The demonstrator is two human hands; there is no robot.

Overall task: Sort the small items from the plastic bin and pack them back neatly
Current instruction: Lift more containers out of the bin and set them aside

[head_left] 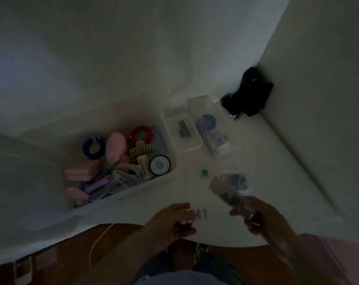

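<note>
The picture is dim and blurred. The bin (164, 177), a pale plastic box, stands left of centre on the white surface (277, 161), filled with small items: a red ring (140, 133), a blue ring (93, 146), a pink case (81, 171), a beige claw clip (141, 150), a round tin (160, 164) and white cords (127, 174). Just right of it lie a clear tray (183, 133) with a dark piece inside and a clear box (212, 130) holding a blue disc. A small green piece (204, 173) sits near the middle.

At lower right, the right hand (263, 219) has its grip closed round a clear packet (228, 194) of dark bits, held tilted above the surface. At lower centre, the left hand (174, 221) has loosely curled fingers touching small white pieces (201, 214) on the surface; whether it pinches them I cannot tell. A black bundle (248, 93) lies in the upper right corner.
</note>
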